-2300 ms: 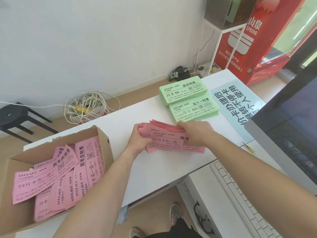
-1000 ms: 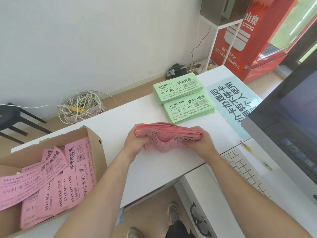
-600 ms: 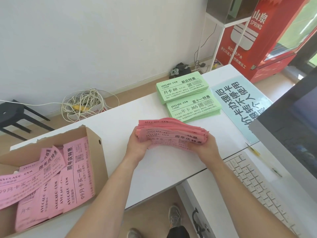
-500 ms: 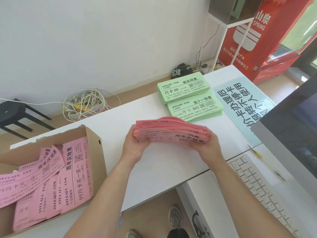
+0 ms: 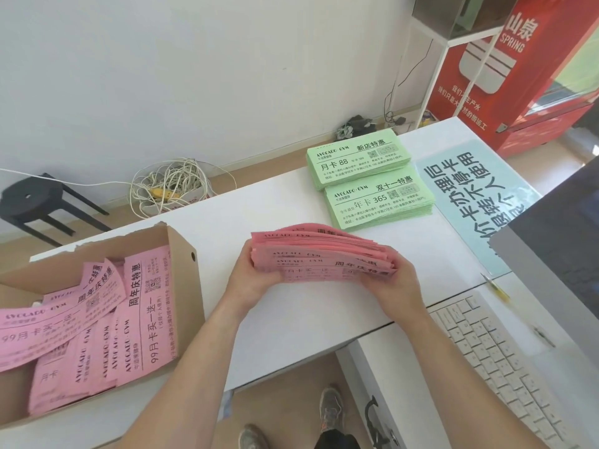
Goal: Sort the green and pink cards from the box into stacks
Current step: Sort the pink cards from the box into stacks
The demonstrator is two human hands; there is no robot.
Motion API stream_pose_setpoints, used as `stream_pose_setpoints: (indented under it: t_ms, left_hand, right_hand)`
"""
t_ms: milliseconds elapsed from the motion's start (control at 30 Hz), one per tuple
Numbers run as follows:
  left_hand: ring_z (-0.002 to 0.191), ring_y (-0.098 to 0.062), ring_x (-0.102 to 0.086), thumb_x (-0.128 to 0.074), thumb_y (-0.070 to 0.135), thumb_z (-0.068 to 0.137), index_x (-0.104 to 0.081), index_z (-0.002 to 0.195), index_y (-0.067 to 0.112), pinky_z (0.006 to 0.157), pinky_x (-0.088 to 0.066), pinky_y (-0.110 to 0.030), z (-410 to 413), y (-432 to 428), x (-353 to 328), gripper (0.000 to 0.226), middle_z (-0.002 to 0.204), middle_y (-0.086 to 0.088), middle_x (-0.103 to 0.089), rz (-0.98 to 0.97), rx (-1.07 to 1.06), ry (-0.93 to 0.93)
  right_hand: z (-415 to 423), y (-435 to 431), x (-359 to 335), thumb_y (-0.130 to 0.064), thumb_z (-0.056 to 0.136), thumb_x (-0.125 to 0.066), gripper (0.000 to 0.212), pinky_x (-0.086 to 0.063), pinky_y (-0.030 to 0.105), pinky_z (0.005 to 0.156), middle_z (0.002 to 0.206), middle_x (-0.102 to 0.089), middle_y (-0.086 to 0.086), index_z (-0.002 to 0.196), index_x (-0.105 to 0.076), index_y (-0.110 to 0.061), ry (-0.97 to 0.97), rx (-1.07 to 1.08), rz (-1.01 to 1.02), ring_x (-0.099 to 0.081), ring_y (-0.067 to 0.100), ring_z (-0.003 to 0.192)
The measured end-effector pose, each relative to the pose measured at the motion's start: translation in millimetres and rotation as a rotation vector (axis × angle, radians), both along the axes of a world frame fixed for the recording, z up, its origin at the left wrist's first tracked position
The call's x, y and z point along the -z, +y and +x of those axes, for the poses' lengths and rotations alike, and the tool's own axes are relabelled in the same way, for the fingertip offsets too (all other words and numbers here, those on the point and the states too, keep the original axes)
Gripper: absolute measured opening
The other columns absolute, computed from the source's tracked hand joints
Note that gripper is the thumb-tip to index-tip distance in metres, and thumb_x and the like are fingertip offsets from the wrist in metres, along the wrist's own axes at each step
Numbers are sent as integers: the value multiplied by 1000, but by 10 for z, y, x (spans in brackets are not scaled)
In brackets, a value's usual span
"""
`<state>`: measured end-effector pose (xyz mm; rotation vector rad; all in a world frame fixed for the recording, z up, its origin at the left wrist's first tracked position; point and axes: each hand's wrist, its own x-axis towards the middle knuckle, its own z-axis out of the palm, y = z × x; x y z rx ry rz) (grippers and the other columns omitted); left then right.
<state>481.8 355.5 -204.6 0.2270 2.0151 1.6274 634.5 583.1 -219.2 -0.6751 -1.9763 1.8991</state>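
Observation:
A thick bundle of pink cards (image 5: 319,254) is tilted up on its long edge over the white table (image 5: 291,312). My left hand (image 5: 251,281) grips its left end and my right hand (image 5: 393,286) grips its right end. The cardboard box (image 5: 186,280) at the left holds several loose pink cards (image 5: 97,319). Two neat stacks of green cards lie at the back right: the far green stack (image 5: 356,158) and the near green stack (image 5: 381,200).
A pale blue printed sign (image 5: 470,202) lies right of the green stacks. A monitor (image 5: 557,254) and white keyboard (image 5: 505,361) fill the right side on a lower desk. Beyond the table are a cable coil (image 5: 171,186), a black stool (image 5: 39,202) and a red cooler (image 5: 518,69).
Earlier the pink bundle lay flat under my hands. I gathered it between both hands and tipped it onto its edge, squaring the cards; over the last half second it has hardly moved.

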Motion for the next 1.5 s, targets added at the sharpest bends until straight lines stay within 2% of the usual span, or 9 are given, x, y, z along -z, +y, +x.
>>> stream_pose_setpoints:
  t_ms: [333, 500, 667, 867, 967, 1067, 1267, 1400, 1500]
  left_hand:
    - [88, -12, -69, -68, -1, 66, -59, 112, 23, 67, -56, -26, 14, 101, -103, 52, 101, -3, -72, -110, -89, 19]
    - [89, -10, -67, -75, 4, 79, -55, 111, 19, 71, -54, -27, -76, -49, -257, 40, 102, 2, -68, -276, -125, -39]
    - [91, -14, -72, -77, 15, 77, -70, 101, 21, 86, -59, -38, -3, -194, -222, 26, 100, 3, -76, -492, 12, -146]
    - [128, -25, -47, -77, 51, 69, -33, 148, 20, 103, -44, -41, 256, -155, -464, 95, 141, -3, -46, -869, 114, 298]
    - [148, -32, -14, -74, 62, 65, -17, 154, 22, 120, -20, -45, 529, -14, -408, 113, 160, -9, -16, -966, 380, 619]
    - [149, -40, 21, -75, 67, 64, 8, 158, 22, 121, 5, -58, 612, 90, -204, 133, 164, -12, 21, -1151, 511, 778]
    - [153, -33, 14, -71, 73, 61, 8, 158, 17, 121, 1, -59, 398, 163, -99, 138, 167, -6, 10, -1136, 674, 769]
    - [149, -27, -13, -69, 63, 63, -6, 155, 23, 122, -7, -55, 290, -22, -103, 119, 159, -1, -19, -1037, 537, 722]
    - [149, -27, -10, -72, 62, 60, 0, 156, 25, 122, -7, -56, 263, -154, -109, 126, 156, 2, -17, -1038, 559, 672]
  right_hand:
    - [-108, 18, -113, 12, 77, -79, 42, -59, 24, 72, 95, -78, -5, 106, -69, -17, -102, -16, -9, -74, 11, 91]
    - [-350, 122, -411, -4, 79, -81, 29, -60, 30, 75, 94, -79, -5, 101, -71, -19, -289, -133, -34, -76, 12, 84]
    - [-550, 41, -440, -7, 80, -78, 17, -55, 23, 61, 99, -77, 4, 92, -71, -16, -621, -242, 23, -71, 11, 76]
    - [-551, 63, -724, -40, 78, -76, 79, -46, 44, 98, 139, -51, 6, 146, -41, -18, -815, -257, 704, -51, 30, 128]
    - [-790, -41, -816, -39, 89, -63, 64, -40, 43, 108, 149, -44, 1, 148, -44, -25, -590, -479, 900, -41, 26, 137]
    - [-1048, -225, -693, -46, 91, -57, 61, -38, 45, 110, 152, -42, -2, 148, -44, -28, -595, -784, 980, -40, 23, 139]
    - [-1167, -275, -498, -63, 86, -57, 65, -38, 39, 94, 137, -53, -2, 141, -51, -30, -562, -901, 1122, -50, 25, 130]
    - [-1153, -237, -458, -77, 83, -55, 85, -31, 42, 114, 150, -46, -2, 150, -41, -27, -477, -830, 1207, -40, 23, 139]
    - [-1130, -112, -514, -88, 59, -66, 128, -11, 44, 125, 163, -26, 0, 159, -20, -24, -515, -937, 1186, -19, 22, 152]
